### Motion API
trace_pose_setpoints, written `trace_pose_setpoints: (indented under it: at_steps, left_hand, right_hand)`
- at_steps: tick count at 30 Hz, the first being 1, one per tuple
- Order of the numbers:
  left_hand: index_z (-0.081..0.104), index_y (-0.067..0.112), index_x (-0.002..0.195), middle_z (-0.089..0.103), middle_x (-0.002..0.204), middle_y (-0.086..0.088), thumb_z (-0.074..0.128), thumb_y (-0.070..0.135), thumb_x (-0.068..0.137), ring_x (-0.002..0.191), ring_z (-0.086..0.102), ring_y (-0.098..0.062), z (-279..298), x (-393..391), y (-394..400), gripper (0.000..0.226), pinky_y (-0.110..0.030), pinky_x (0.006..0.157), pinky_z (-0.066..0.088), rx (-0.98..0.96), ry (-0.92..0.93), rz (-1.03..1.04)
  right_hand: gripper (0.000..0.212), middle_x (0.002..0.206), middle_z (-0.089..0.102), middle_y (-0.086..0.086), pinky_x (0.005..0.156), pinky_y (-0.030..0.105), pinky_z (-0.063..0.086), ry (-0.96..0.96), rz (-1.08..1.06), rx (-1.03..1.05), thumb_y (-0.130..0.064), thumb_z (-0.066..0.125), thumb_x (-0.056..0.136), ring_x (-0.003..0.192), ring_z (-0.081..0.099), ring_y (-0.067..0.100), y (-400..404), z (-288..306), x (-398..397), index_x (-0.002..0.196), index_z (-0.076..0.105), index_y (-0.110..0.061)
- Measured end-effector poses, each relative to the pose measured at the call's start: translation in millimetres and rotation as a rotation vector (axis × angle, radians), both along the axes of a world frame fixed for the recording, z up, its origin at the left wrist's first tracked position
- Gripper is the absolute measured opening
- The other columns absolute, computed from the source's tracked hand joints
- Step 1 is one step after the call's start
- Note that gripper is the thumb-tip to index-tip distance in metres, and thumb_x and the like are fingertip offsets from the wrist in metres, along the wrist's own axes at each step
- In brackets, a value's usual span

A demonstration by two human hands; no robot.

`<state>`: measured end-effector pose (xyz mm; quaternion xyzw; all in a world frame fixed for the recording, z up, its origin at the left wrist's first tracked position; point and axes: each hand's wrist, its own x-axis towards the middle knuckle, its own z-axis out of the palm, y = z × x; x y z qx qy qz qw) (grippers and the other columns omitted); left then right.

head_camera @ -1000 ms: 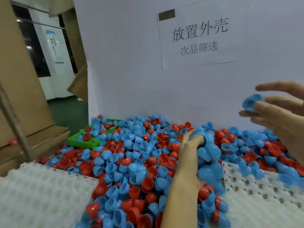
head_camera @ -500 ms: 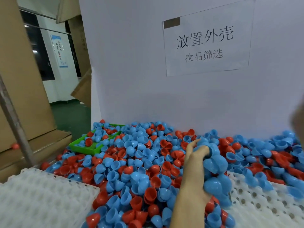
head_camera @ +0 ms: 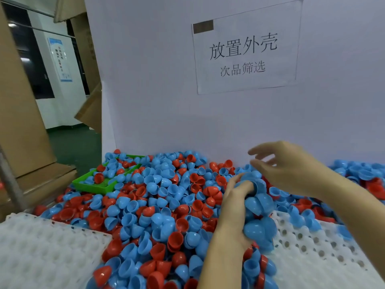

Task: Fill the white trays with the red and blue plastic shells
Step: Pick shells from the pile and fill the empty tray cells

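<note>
A big heap of red and blue plastic shells point(head_camera: 158, 203) covers the table. My left hand point(head_camera: 235, 203) grips a nested column of blue shells point(head_camera: 258, 215), thumb curled over its top. My right hand point(head_camera: 285, 163) hovers just above and right of that column's top, fingers spread and slightly bent, holding nothing that I can see. One white dimpled tray point(head_camera: 41, 251) lies at the lower left, bare. Another white tray point(head_camera: 312, 255), with holes, lies at the lower right; loose blue shells rest on its far edge.
A green basket point(head_camera: 93, 185) half buried in shells sits at the heap's far left. A white board with a paper sign point(head_camera: 245, 49) stands right behind the heap. Cardboard boxes point(head_camera: 20, 122) and a grey pole point(head_camera: 10, 184) stand to the left.
My right hand, which held a blue shell a second ago and then left the view, has come back over the column without a visible shell. My left hand keeps its grip.
</note>
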<state>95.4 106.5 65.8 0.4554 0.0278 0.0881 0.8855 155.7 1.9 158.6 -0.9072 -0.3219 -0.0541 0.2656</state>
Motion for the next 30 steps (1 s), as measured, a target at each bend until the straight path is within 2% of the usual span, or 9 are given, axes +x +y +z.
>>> trace_pose_setpoints:
  at_steps: [5, 9, 11, 14, 18, 21, 25, 28, 30]
  left_hand:
    - [0.068, 0.029, 0.121, 0.071, 0.093, -0.010, 0.058, 0.022, 0.077, 0.077, 0.062, -0.019, 0.5, -0.3, -4.5, 0.045, -0.033, 0.067, 0.052, 0.216, -0.024, -0.068]
    - [0.068, 0.026, 0.120, 0.065, 0.083, -0.004, 0.056, 0.021, 0.079, 0.065, 0.057, -0.011, 2.3, -4.4, -7.2, 0.043, -0.029, 0.059, 0.049, 0.292, -0.039, -0.121]
    - [0.071, 0.025, 0.113, 0.062, 0.081, -0.003, 0.053, 0.017, 0.084, 0.064, 0.055, -0.010, 3.8, -5.5, -9.4, 0.035, -0.027, 0.058, 0.049, 0.322, -0.062, -0.140]
    - [0.073, 0.031, 0.084, 0.056, 0.069, 0.004, 0.049, 0.012, 0.090, 0.056, 0.050, -0.006, 5.6, -7.8, -11.6, 0.032, -0.023, 0.053, 0.046, 0.333, -0.112, -0.181]
    - [0.073, 0.029, 0.083, 0.054, 0.070, 0.003, 0.051, 0.013, 0.087, 0.058, 0.049, -0.008, 5.0, -6.0, -13.4, 0.027, -0.024, 0.055, 0.046, 0.298, -0.125, -0.207]
    - [0.073, 0.021, 0.106, 0.057, 0.080, -0.004, 0.055, 0.019, 0.080, 0.064, 0.052, -0.011, 3.9, -4.2, -16.6, 0.031, -0.027, 0.061, 0.049, 0.279, -0.116, -0.210]
    - [0.074, 0.024, 0.103, 0.063, 0.084, -0.005, 0.058, 0.023, 0.078, 0.071, 0.057, -0.017, 3.9, -1.8, -21.4, 0.029, -0.027, 0.059, 0.050, 0.236, -0.074, -0.175]
    - [0.062, 0.019, 0.084, 0.057, 0.072, -0.005, 0.062, 0.024, 0.075, 0.064, 0.052, -0.018, 2.0, -1.4, -23.8, 0.010, -0.026, 0.054, 0.047, 0.193, 0.009, -0.146]
    - [0.052, 0.021, 0.067, 0.048, 0.058, 0.002, 0.061, 0.021, 0.084, 0.050, 0.046, -0.010, 0.0, -1.2, -25.2, 0.020, -0.021, 0.046, 0.043, 0.166, 0.077, -0.190]
  right_hand:
    - [0.023, 0.107, 0.072, -0.015, 0.073, 0.014, 0.047, 0.129, -0.001, 0.019, -0.041, 0.058, 0.097, 0.091, 0.065, -0.001, -24.1, -19.4, 4.6, 0.114, 0.070, -0.032]
    - [0.020, 0.101, 0.074, -0.013, 0.084, 0.030, 0.059, 0.247, -0.030, 0.181, -0.040, 0.065, 0.093, 0.088, 0.070, 0.003, -36.9, -27.0, 9.0, 0.110, 0.072, -0.033]
    - [0.015, 0.094, 0.076, -0.012, 0.075, 0.025, 0.060, 0.279, -0.040, 0.254, -0.035, 0.063, 0.095, 0.082, 0.072, 0.004, -42.0, -29.3, 9.9, 0.107, 0.072, -0.035]
    - [0.020, 0.082, 0.077, -0.010, 0.058, 0.017, 0.056, 0.341, -0.048, 0.389, -0.022, 0.058, 0.098, 0.074, 0.073, 0.005, -47.7, -31.2, 10.3, 0.098, 0.073, -0.035]
    - [0.014, 0.089, 0.077, -0.009, 0.062, 0.017, 0.057, 0.382, -0.011, 0.425, -0.040, 0.067, 0.092, 0.080, 0.073, 0.004, -55.9, -33.0, 6.1, 0.101, 0.074, -0.032]
    - [0.015, 0.087, 0.077, -0.010, 0.063, 0.018, 0.058, 0.363, -0.041, 0.427, -0.039, 0.070, 0.090, 0.081, 0.072, 0.002, -60.3, -33.8, 5.3, 0.101, 0.074, -0.030]
    - [0.014, 0.096, 0.075, -0.010, 0.062, 0.017, 0.057, 0.365, -0.067, 0.557, -0.035, 0.066, 0.094, 0.083, 0.071, 0.001, -64.6, -36.7, 5.7, 0.103, 0.074, -0.030]
    - [0.019, 0.105, 0.072, -0.015, 0.082, 0.022, 0.056, 0.412, -0.106, 0.793, -0.037, 0.064, 0.092, 0.095, 0.067, -0.002, -67.9, -39.6, 6.9, 0.107, 0.073, -0.030]
    - [0.031, 0.106, 0.072, -0.017, 0.092, 0.031, 0.048, 0.484, -0.108, 0.913, -0.042, 0.065, 0.086, 0.102, 0.065, 0.002, -68.8, -42.3, 6.4, 0.112, 0.073, -0.028]
